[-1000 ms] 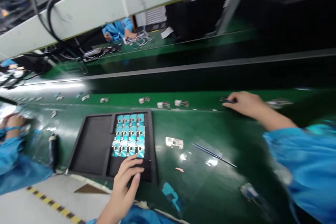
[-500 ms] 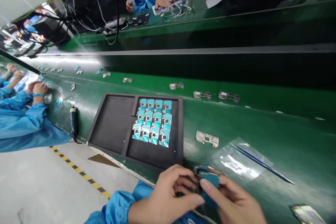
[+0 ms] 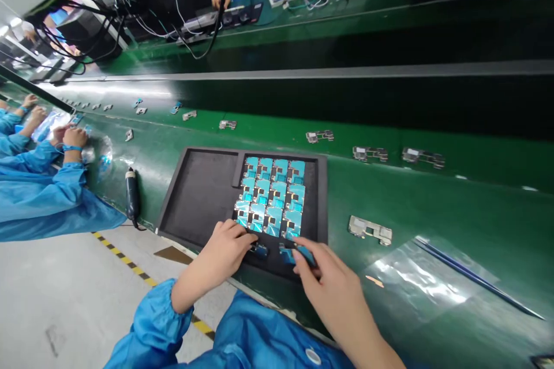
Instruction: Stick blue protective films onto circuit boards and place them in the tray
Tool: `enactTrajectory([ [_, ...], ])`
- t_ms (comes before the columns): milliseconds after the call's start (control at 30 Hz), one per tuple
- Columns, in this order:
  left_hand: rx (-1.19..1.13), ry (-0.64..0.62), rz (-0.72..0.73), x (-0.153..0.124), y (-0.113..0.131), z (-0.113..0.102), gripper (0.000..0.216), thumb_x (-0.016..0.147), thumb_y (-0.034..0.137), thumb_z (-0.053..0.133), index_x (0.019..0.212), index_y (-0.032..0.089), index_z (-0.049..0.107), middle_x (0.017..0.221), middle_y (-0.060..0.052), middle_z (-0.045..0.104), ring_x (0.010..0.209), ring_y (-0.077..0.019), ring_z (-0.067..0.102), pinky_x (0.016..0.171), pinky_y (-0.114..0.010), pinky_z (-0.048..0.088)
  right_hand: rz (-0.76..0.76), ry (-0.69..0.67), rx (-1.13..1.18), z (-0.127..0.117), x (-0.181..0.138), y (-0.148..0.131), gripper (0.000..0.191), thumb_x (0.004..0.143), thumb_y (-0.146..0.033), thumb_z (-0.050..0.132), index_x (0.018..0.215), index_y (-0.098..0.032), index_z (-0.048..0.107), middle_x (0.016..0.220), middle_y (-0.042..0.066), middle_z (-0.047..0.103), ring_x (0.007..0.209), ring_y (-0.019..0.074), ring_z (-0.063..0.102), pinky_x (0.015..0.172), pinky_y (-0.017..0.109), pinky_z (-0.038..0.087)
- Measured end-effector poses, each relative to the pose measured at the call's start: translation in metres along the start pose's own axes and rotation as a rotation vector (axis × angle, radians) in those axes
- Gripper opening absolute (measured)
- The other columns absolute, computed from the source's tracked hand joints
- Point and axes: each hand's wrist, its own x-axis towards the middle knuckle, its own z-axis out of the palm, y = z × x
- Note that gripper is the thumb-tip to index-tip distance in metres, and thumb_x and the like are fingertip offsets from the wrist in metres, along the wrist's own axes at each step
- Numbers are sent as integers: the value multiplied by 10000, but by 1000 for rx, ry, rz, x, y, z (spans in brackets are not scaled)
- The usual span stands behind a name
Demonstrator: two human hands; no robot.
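A black foam tray [image 3: 197, 196] lies on the green bench in front of me. Its right half holds several small metal parts with blue film [image 3: 272, 193] set in rows. My left hand [image 3: 225, 251] rests at the tray's near edge, fingers curled onto a small blue-film part [image 3: 260, 250]. My right hand [image 3: 329, 279] pinches another blue-film part [image 3: 298, 253] and sets it down at the near end of the rows. Both sleeves are blue.
Bare metal parts [image 3: 370, 229] lie on the green belt [image 3: 433, 196], several more in a line further back. A clear plastic sheet [image 3: 415, 277] and thin tweezers [image 3: 476, 278] lie to the right. Other people's hands [image 3: 75, 137] work at left and across the line.
My hands moved from the bench edge, where they held a blue-film part together, forward onto the tray's near edge, each now on a part. The view shifted slightly.
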Motion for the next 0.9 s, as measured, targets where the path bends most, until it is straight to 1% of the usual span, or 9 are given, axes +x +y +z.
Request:
enactTrajectory([
  [100,91,126,-21,-4,7,13,240,998,161,478,1133,173,676,1192,-148,615,1105,-290,544,837,-419,475,-172,55,-162,14,0,1,244,1015,-292,456,1118,-213,663,975,82,734,771,220,725,705,327,602],
  [233,31,186,38,-17,16,23,210,1003,135,477,1127,168,644,1156,-108,647,1137,-252,565,924,-412,459,-211,101,-228,22,0,1,252,1014,-269,469,1146,-200,673,966,89,750,770,223,728,711,332,611],
  [333,62,172,100,-15,12,22,216,1002,166,511,1190,169,618,1196,-114,644,1188,-264,551,973,-432,444,-257,82,-266,21,0,-1,300,1027,-284,451,1219,-168,649,983,110,738,835,236,720,755,356,616],
  [400,105,113,144,-8,6,19,203,995,216,548,1177,164,621,1144,-111,652,1112,-261,580,922,-416,468,-323,62,-358,18,-1,-4,335,1025,-281,450,1264,-137,636,1139,168,690,1009,287,673,870,433,587],
  [467,152,71,173,-1,1,17,178,984,238,576,1132,157,632,1064,-95,657,1006,-247,602,852,-390,483,-378,48,-468,13,-2,-6,318,1008,-255,478,1225,-116,665,1242,204,633,1118,340,595,923,503,537],
  [567,187,101,178,5,-2,15,162,973,241,595,1098,147,639,1019,-93,654,949,-236,605,814,-371,491,-413,20,-554,5,-2,-3,265,998,-196,474,1089,-132,714,1158,176,667,1069,338,569,840,479,510],
  [700,219,207,179,3,0,19,149,979,238,585,1088,167,658,1088,-116,654,1030,-248,607,869,-396,495,-407,-41,-571,1,3,4,244,979,-138,483,1052,-169,713,1095,133,683,1017,302,573,805,435,445],
  [800,207,243,187,1,0,22,149,980,243,592,1091,175,665,1041,-94,678,992,-234,625,866,-398,488,-400,-73,-557,0,8,6,214,986,-161,502,1049,-176,705,1054,123,677,955,268,584,761,395,404],
  [900,140,257,175,0,-2,22,164,977,260,603,1099,176,671,1019,-90,690,961,-220,638,868,-398,490,-396,-51,-551,1,13,5,227,1010,-207,479,1037,-166,701,1000,123,670,900,252,578,726,380,379],
])
